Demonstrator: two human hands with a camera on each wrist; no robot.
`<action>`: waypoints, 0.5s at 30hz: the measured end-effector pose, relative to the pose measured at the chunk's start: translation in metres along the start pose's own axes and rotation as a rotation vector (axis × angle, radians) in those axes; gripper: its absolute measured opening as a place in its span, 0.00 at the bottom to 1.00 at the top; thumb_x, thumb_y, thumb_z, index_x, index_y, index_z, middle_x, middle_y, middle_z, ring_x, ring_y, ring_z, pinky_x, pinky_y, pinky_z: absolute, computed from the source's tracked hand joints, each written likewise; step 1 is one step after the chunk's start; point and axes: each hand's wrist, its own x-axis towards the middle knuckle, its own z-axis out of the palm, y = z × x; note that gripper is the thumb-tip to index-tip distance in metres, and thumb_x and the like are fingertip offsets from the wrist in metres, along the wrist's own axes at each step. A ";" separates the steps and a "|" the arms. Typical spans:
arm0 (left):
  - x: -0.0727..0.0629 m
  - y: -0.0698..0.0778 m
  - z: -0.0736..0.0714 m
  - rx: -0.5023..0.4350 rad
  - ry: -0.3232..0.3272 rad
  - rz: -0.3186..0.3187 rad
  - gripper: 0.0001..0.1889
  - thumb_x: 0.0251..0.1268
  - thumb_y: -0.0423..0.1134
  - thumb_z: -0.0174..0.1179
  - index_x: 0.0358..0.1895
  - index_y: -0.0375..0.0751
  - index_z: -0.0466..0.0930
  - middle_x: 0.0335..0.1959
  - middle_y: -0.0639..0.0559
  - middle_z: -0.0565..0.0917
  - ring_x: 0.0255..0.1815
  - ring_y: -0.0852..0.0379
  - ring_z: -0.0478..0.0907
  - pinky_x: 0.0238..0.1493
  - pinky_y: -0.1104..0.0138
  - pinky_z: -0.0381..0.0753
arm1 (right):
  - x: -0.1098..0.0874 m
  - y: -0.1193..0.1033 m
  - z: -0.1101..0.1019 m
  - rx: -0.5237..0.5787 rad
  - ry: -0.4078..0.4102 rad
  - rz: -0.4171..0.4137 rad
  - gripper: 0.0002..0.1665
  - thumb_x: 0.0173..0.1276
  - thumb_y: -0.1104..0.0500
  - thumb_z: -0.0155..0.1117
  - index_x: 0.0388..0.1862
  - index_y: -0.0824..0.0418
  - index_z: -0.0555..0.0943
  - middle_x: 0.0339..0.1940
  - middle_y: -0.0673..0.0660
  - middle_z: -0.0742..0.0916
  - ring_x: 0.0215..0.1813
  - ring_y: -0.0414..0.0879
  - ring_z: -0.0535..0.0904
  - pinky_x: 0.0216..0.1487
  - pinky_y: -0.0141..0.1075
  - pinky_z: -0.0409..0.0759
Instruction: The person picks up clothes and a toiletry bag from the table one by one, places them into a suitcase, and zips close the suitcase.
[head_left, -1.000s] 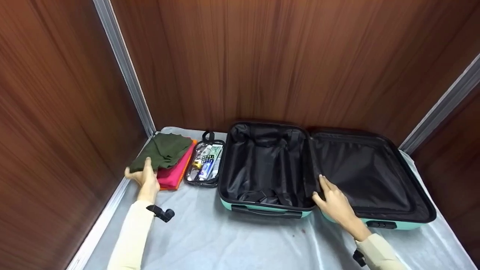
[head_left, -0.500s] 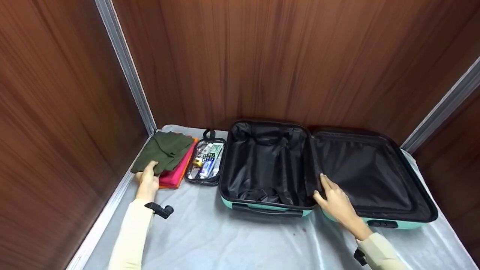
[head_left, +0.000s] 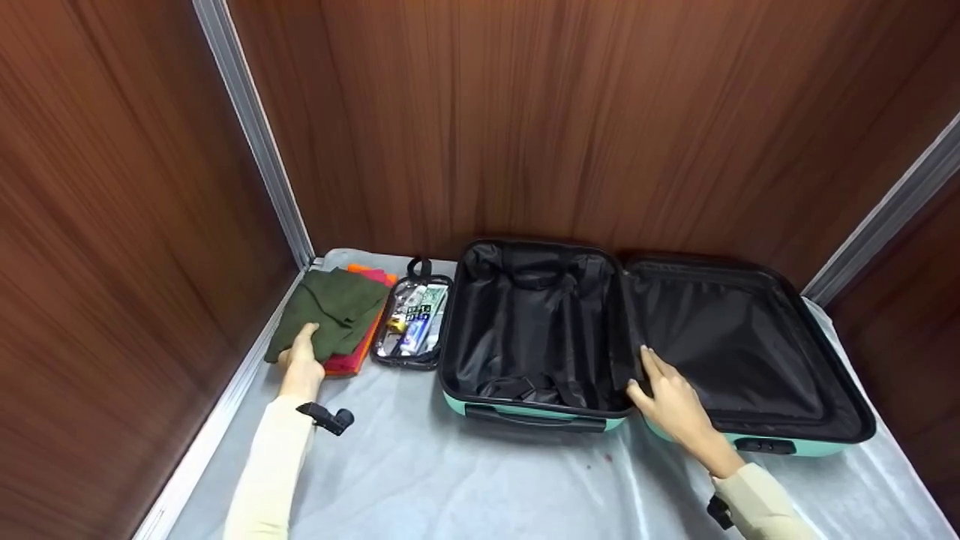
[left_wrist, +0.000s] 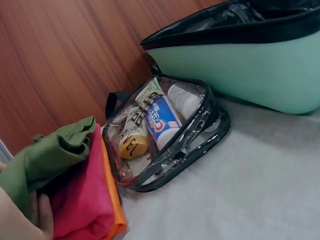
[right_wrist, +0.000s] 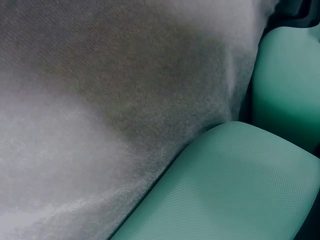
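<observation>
My left hand [head_left: 302, 365] grips the near edge of a dark green folded garment [head_left: 337, 304], thumb on top. In the left wrist view, its fingers [left_wrist: 44, 212] are tucked under the green cloth. Beneath lie a pink folded cloth [left_wrist: 82, 205] and an orange one [left_wrist: 118, 220], pressed flat in a stack. My right hand [head_left: 671, 401] rests with fairly straight fingers on the middle edge of an open mint-green suitcase [head_left: 532, 330], where its two black-lined halves meet. The right wrist view shows only the suitcase's green outer shell [right_wrist: 225, 185], not the hand.
A clear toiletry pouch [head_left: 411, 322] with black trim stands between the clothes and the suitcase; a toothpaste tube [left_wrist: 161, 120] and bottles show inside. Brown wood-grain panels [head_left: 465, 135] close off the back and sides. Pale grey cloth [head_left: 450, 480] covers the surface.
The green garment has shifted slightly toward me on the stack, baring pink and orange cloth at the far edge. My left hand has moved a little right with it. The right hand stays put.
</observation>
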 end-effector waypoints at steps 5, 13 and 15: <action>-0.003 -0.002 0.000 0.024 0.003 0.009 0.41 0.59 0.39 0.57 0.75 0.35 0.48 0.72 0.47 0.56 0.68 0.54 0.58 0.67 0.69 0.61 | -0.001 0.000 0.000 0.000 -0.010 0.006 0.38 0.73 0.54 0.58 0.74 0.73 0.60 0.70 0.75 0.69 0.63 0.73 0.70 0.57 0.64 0.71; -0.007 0.001 0.002 0.051 -0.006 0.008 0.43 0.67 0.45 0.54 0.78 0.37 0.41 0.76 0.47 0.51 0.73 0.53 0.54 0.70 0.66 0.56 | -0.001 -0.001 0.000 0.000 -0.011 0.008 0.39 0.73 0.54 0.58 0.74 0.73 0.60 0.70 0.75 0.69 0.63 0.73 0.70 0.57 0.64 0.71; -0.006 0.001 0.003 0.054 0.010 0.020 0.41 0.64 0.44 0.54 0.76 0.35 0.45 0.74 0.47 0.55 0.70 0.53 0.57 0.67 0.69 0.59 | -0.001 0.000 0.000 0.002 -0.010 0.009 0.39 0.73 0.54 0.58 0.74 0.73 0.60 0.70 0.75 0.69 0.63 0.73 0.70 0.57 0.64 0.71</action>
